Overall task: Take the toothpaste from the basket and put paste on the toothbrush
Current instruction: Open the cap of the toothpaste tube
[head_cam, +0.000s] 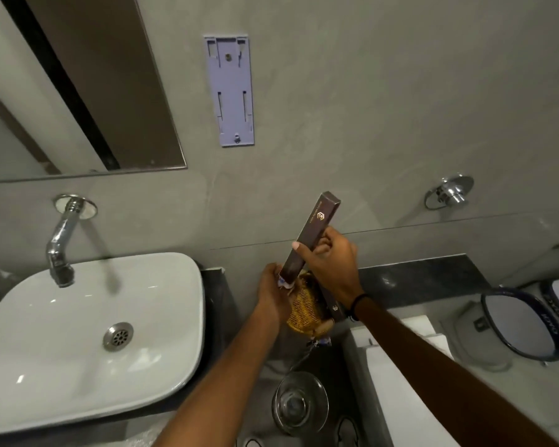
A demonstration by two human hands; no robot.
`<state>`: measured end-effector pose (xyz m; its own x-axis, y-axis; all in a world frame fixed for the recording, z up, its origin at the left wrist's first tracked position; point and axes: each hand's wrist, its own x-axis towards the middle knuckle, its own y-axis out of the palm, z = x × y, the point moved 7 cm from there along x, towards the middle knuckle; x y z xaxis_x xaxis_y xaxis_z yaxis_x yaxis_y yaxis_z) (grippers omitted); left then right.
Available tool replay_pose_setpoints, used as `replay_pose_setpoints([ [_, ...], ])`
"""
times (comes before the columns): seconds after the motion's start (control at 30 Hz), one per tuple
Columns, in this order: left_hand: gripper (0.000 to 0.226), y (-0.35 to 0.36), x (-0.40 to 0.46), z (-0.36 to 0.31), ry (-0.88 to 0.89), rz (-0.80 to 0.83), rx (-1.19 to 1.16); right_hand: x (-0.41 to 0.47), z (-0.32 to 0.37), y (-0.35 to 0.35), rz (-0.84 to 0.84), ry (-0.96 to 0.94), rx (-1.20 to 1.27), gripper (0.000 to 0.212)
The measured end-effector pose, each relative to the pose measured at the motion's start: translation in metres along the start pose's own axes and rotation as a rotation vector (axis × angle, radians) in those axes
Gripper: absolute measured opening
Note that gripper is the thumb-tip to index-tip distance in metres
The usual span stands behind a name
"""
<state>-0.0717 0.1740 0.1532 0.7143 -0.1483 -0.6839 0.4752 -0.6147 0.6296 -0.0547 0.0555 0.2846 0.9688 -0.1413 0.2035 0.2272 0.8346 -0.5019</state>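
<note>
Your right hand (331,262) holds a long dark box (310,238) above the woven basket (304,312). Its fingers (299,247) are wrapped around the lower half, so the box tilts with its closed top toward the wall and its open lower end down toward your other hand. That slant looks chosen to let the contents slide out by their own weight.

Your left hand (273,290) waits right at that lower end, fingers pinched on something small and white with a bit of blue (283,282) that is just coming out of the box. It is probably the toothpaste, or its wrapping, though too little shows to be sure. If so, the toothpaste is half out of the box, directly over the basket, so anything that drops would likely land back in the basket and not on the dark surface (417,275).

The basket sits just beside the white sink (162,317), and a second dark box (331,304) lies against its right edge under your right wrist. That one may hold the toothbrush; no brush is in sight yet.

A clear glass (299,403) stands nearer you, well clear of both hands.
</note>
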Motion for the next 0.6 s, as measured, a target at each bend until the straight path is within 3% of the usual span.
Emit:
replay_pose_setpoints([
  [0.13,0.035,-0.011,0.004,0.007,-0.07,-0.045,0.042,-0.005,0.007,0.002,0.001,-0.015,-0.034,0.041],
  [0.37,0.02,-0.01,0.005,0.005,0.051,-0.011,0.087,-0.018,0.017,-0.005,-0.028,-0.055,-0.045,0.048],
  [0.47,0.025,-0.009,0.001,0.01,0.016,0.045,0.02,-0.022,0.021,-0.005,-0.054,-0.092,-0.024,0.044],
  [0.6,0.03,-0.013,0.004,0.014,-0.018,-0.012,-0.036,-0.025,0.02,-0.006,-0.078,-0.101,-0.018,0.043],
])
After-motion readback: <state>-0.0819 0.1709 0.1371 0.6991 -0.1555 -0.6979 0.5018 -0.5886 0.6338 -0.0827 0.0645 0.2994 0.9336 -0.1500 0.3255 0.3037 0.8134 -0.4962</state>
